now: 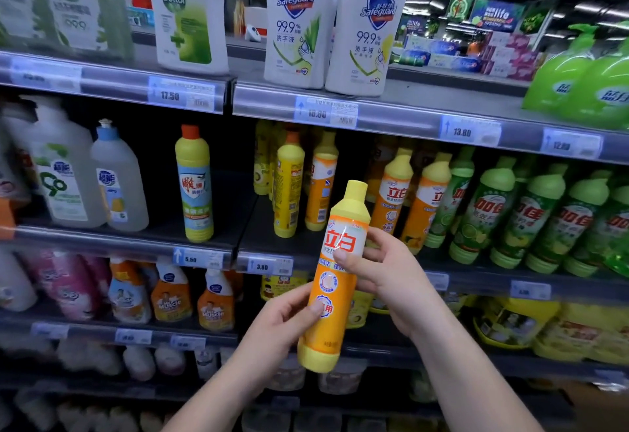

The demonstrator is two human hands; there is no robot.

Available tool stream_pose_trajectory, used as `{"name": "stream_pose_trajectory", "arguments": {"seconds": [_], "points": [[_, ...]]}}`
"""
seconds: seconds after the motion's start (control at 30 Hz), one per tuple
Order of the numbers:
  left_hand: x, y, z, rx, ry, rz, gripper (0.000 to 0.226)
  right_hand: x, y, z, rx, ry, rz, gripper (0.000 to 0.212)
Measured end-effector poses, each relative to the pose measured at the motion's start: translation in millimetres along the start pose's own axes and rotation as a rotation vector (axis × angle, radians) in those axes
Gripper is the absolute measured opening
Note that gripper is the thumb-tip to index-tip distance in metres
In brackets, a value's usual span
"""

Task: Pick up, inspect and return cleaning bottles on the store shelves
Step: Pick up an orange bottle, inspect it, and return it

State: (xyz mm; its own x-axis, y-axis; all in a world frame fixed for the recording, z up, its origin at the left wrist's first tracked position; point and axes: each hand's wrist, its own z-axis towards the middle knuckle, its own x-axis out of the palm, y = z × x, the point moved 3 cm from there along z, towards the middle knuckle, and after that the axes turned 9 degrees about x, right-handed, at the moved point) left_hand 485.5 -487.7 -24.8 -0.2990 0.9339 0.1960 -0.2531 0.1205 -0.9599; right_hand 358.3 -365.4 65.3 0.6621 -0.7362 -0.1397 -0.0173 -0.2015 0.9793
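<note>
You hold an orange cleaning bottle [330,287] with a yellow cap, clear of the shelves. Your left hand [275,322] grips its lower body and your right hand [381,271] wraps its upper label, probably to turn the front toward you for reading. Its label shows 立白 in red; matching bottles [394,193] stand just beyond your right hand, and above your hands white bottles read Safeguard [299,23] and Dettol [189,13].

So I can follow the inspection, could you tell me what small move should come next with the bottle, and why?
Probably rotate the bottle about its long axis to show the back: its front label faces the camera, and the left hand and right hand both grip it.
</note>
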Motion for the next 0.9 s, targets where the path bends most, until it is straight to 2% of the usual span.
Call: {"name": "stream_pose_trajectory", "arguments": {"seconds": [0.07, 0.13, 0.23, 0.27, 0.4, 0.57, 0.8, 0.9], "points": [[0.7, -0.4, 17.1, 0.048, -0.019, 0.134, 0.055, -3.8, 1.1, 11.4, -0.027, -0.05, 0.036, 0.071], [2.0, -6.3, 36.2, 0.099, -0.067, 0.208, 0.058, -9.5, 4.3, 24.9, -0.047, -0.098, 0.046, 0.059], [2.7, -11.8, 68.3, 0.134, -0.14, 0.259, 0.041, -22.5, 6.0, 48.7, -0.071, -0.148, -0.015, 0.039], [3.5, -11.7, 79.6, 0.133, -0.156, 0.262, 0.036, -25.6, 5.0, 56.5, -0.072, -0.145, -0.048, 0.039], [6.8, -3.8, 119.9, 0.098, -0.246, 0.254, 0.029, -35.5, -5.3, 86.3, -0.059, -0.162, -0.118, 0.054], [6.4, 5.5, 159.9, 0.072, -0.344, 0.306, 0.059, -46.3, -6.4, 121.3, -0.115, -0.193, -0.14, 0.042], [2.1, 26.0, 198.4, 0.123, -0.398, 0.346, 0.046, -43.6, -20.8, 148.8, -0.143, -0.196, -0.129, 0.07], [-0.7, 38.4, 207.4, 0.124, -0.384, 0.443, 0.055, -44.4, -30.9, 153.6, -0.09, -0.194, -0.162, 0.069]]}}
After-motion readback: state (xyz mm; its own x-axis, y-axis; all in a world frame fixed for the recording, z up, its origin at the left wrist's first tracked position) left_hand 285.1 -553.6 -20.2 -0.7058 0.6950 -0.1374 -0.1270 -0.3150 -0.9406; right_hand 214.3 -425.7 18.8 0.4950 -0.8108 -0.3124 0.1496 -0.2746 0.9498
